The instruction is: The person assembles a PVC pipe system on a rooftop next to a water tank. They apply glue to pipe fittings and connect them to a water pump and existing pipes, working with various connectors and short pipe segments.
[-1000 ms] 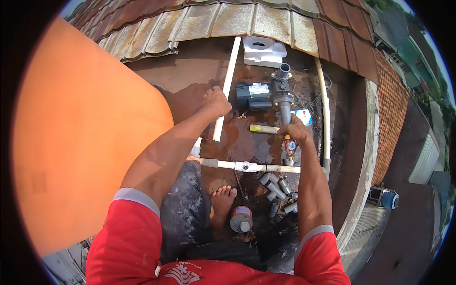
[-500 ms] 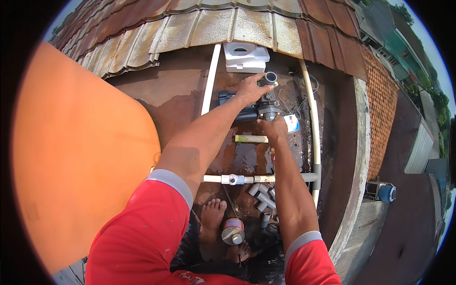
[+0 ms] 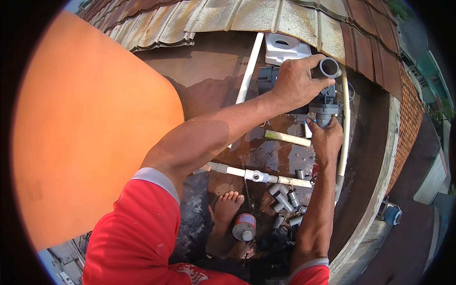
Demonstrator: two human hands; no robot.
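A dark water pump (image 3: 327,99) with a ribbed blue-black motor body (image 3: 267,80) is between my hands, closer to me than before. My left hand (image 3: 298,80) wraps round the grey pipe stub (image 3: 329,68) on the pump's far end, its round mouth facing up at me. My right hand (image 3: 327,138) grips the grey outlet below the flange at the near end. Part of the motor is hidden behind my left hand and wrist. Just nearer than the pump lies a short cream pipe offcut (image 3: 288,137).
A white pipe with a valve (image 3: 256,176) crosses before my feet. Grey pipe fittings (image 3: 284,199) and a round can (image 3: 244,227) lie nearby. A big orange tank (image 3: 95,133) bulges at left; white foam packing (image 3: 286,47) sits under the roof tiles (image 3: 251,18).
The pump has come up toward me with both hands on it. My left hand now closes round the pipe stub. The whole view has turned, shifting the scene to the right.
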